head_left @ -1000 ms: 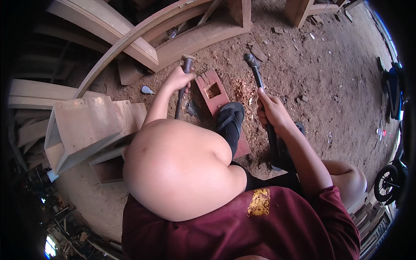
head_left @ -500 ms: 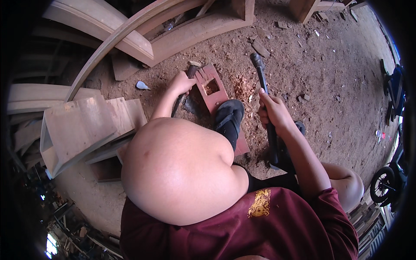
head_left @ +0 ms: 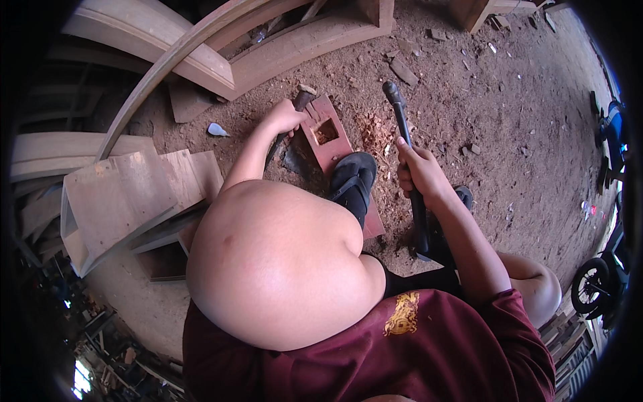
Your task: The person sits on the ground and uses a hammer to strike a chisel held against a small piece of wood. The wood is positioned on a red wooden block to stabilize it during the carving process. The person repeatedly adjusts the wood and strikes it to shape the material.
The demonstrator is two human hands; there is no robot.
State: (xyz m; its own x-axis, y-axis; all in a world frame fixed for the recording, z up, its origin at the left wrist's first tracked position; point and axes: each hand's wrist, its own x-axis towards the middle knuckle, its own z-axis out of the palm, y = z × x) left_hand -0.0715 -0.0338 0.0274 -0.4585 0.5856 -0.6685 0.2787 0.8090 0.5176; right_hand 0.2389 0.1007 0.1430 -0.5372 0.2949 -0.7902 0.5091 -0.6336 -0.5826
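Head view: the left hand is closed around a dark, pale-topped chisel-like tool, held at the notched end of a reddish timber. By the right hand, a long dark hammer-like tool is tightly gripped, its knobbed end pointed away from the body. The square-holed timber is laid on the dirt ground, partly covered by a sandalled foot; wood shavings are scattered alongside.
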